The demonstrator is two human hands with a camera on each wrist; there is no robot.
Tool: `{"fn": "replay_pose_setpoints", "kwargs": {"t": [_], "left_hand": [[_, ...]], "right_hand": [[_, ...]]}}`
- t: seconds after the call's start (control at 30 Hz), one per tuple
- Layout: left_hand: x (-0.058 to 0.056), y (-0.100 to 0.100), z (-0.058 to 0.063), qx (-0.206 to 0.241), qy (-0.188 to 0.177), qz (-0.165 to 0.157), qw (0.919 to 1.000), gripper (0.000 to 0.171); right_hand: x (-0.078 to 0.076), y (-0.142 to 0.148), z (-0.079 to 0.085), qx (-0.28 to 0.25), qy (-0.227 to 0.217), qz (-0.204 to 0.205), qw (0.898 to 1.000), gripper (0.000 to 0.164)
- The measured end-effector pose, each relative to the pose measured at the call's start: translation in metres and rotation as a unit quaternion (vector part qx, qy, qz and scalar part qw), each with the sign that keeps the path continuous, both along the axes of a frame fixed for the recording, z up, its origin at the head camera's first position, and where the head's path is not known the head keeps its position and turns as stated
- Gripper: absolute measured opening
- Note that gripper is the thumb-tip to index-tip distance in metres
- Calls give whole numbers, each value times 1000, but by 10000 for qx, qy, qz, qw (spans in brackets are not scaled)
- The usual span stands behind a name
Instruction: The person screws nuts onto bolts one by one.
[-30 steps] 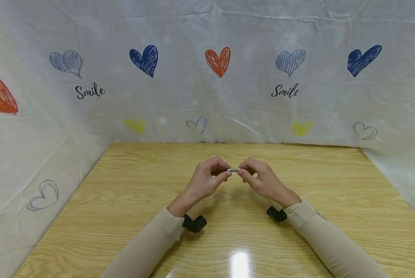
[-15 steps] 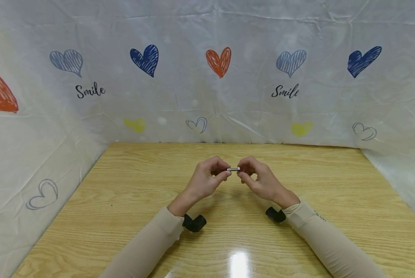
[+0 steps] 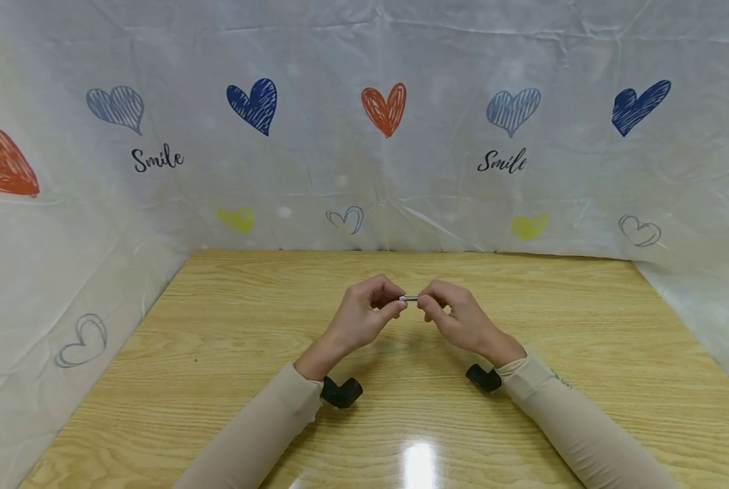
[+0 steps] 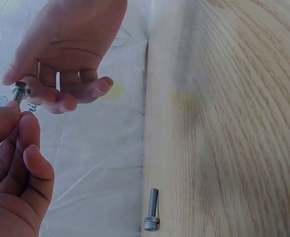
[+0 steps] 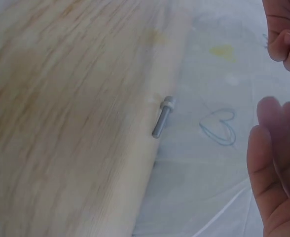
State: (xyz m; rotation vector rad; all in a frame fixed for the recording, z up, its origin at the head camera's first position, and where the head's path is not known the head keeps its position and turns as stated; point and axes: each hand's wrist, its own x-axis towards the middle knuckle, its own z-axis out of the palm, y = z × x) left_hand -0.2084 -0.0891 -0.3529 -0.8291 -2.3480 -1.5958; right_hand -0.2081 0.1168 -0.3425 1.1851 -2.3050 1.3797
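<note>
Your left hand (image 3: pixel 362 316) pinches one end of bolt (image 3: pixel 410 298), right hand (image 3: pixel 461 318) pinches other — long axis left to right above table (image 3: pixel 572 326), spanning gap between hands, neither nearer. Second bolt (image 4: pixel 153 203) — lying on table, untouched.

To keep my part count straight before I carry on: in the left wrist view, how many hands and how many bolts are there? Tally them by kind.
Hands: 2 (left hand, right hand)
Bolts: 2 (held bolt at the fingertips, lying bolt on the table)
Total: 4
</note>
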Motion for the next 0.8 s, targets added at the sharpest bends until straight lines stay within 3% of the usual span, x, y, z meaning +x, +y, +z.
{"fn": "replay_pose_setpoints", "kwargs": {"t": [0.13, 0.27, 0.4, 0.67, 0.8], "left_hand": [[1, -1, 1, -18, -21, 45, 10000, 9], [0, -3, 0, -60, 6, 98, 9999, 7], [-1, -4, 0, -68, 87, 98, 9999, 5], [0, -2, 0, -52, 22, 53, 10000, 7], [2, -1, 0, -89, -50, 66, 9999, 8]], "right_hand": [[0, 0, 0, 1, -130, -61, 9999, 10], [0, -1, 1, -90, -88, 20, 9999, 26], [-1, -2, 0, -204, 111, 156, 9996, 30], [-3, -3, -3, -248, 339, 332, 9986, 23], [-12, -1, -17, -176, 229, 265, 9992, 14]]}}
